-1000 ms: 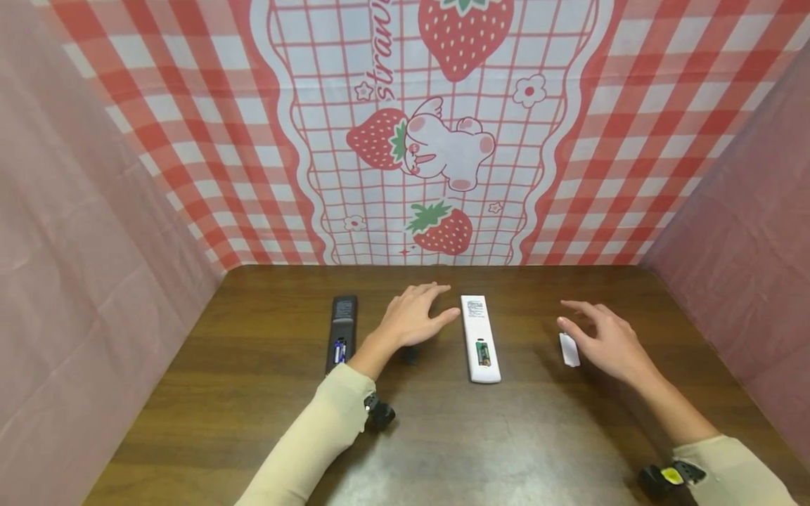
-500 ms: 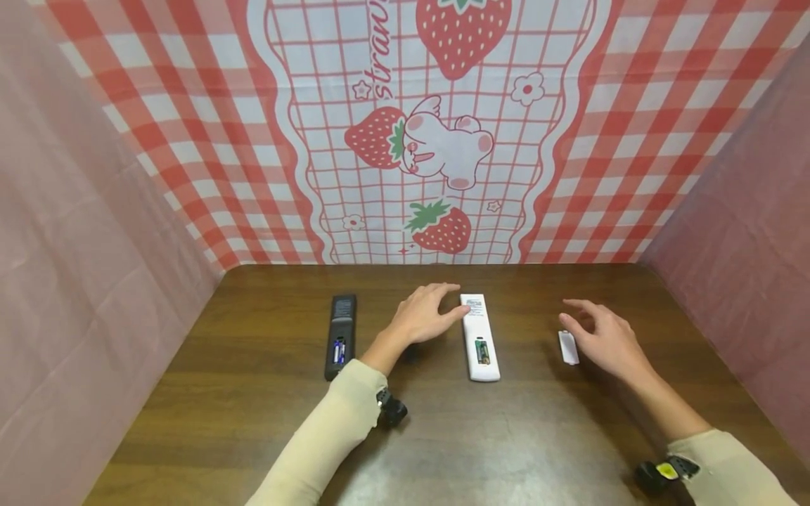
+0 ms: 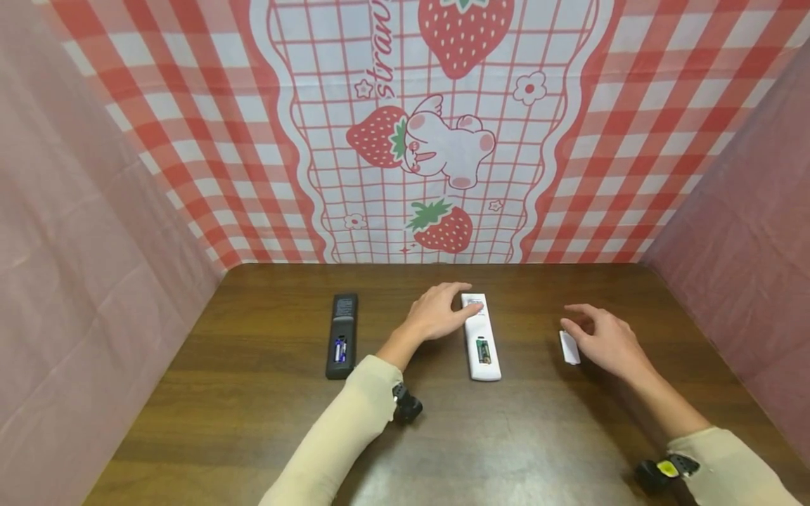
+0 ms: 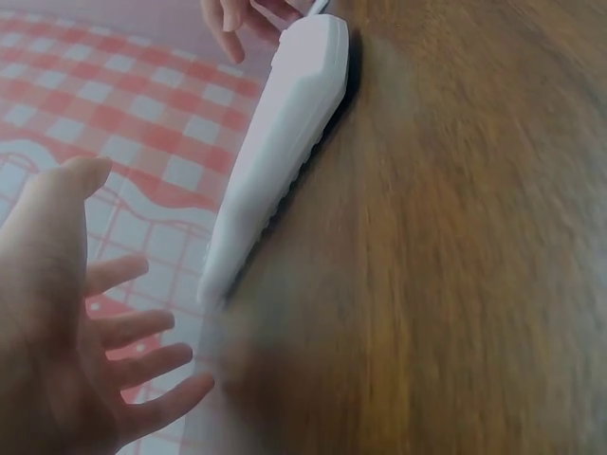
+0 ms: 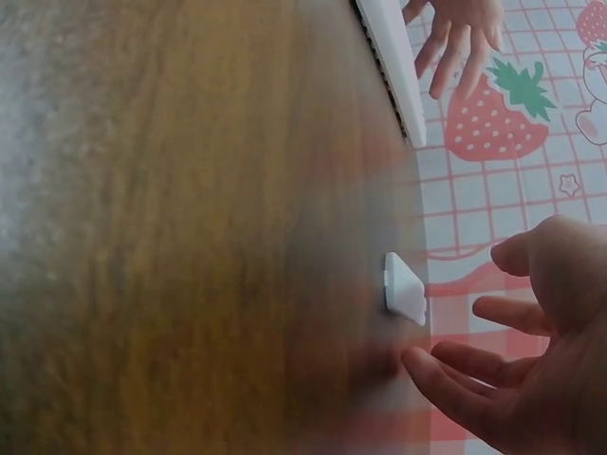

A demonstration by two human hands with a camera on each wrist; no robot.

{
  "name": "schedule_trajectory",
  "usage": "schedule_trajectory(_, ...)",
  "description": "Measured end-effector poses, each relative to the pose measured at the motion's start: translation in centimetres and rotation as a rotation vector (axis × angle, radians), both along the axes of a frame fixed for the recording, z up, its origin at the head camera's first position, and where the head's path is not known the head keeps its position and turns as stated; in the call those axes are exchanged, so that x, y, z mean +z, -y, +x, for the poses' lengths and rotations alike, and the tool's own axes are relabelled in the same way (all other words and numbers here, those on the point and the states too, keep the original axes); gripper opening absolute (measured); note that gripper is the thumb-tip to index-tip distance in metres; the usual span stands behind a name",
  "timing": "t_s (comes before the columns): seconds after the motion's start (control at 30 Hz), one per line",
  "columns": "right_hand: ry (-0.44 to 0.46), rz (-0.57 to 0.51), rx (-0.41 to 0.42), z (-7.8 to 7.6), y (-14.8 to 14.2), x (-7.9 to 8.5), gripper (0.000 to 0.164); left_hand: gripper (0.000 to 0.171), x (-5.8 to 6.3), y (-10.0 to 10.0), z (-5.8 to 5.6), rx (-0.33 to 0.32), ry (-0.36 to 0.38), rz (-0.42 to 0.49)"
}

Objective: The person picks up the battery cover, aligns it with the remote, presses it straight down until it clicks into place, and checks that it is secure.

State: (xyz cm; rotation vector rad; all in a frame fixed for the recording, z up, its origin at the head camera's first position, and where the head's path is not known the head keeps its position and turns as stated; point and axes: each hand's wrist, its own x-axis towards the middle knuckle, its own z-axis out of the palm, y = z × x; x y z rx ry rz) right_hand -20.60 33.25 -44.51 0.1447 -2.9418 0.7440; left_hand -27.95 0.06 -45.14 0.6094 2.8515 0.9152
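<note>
A white remote control point(image 3: 479, 330) lies back side up on the table, its battery bay uncovered with green batteries point(image 3: 484, 351) inside. Over its far end hovers my left hand point(image 3: 436, 313), fingers extended and thumb apart; in the left wrist view that hand point(image 4: 85, 322) holds nothing. My right hand point(image 3: 604, 341) is just above and beside a small white battery cover point(image 3: 569, 348). The right wrist view has the cover point(image 5: 405, 289) resting on the table, with a gap between it and the loosely bent fingers of the right hand point(image 5: 522, 351).
To the left lies a black remote control point(image 3: 342, 330), also back side up, with blue batteries point(image 3: 340, 349) showing. The brown wooden table point(image 3: 493, 436) meets a strawberry-patterned cloth point(image 3: 436, 140) at its far edge. Pink cloth point(image 3: 95, 246) hangs on both sides.
My left hand has moved right, from between the two remotes to over the far end of the white one. The right hand has stayed almost in place beside the cover.
</note>
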Motion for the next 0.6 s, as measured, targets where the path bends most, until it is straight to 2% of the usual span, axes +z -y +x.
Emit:
schedule_trajectory(0.3, 0.022, 0.013, 0.002, 0.0, 0.0, 0.3, 0.047, 0.067, -0.1, -0.8, 0.0, 0.033, 0.003, -0.012)
schedule_trajectory(0.6, 0.033, 0.022, 0.000, 0.0, 0.2, 0.1, 0.048, 0.069, -0.1, -1.8, 0.0, 0.083, -0.013, -0.073)
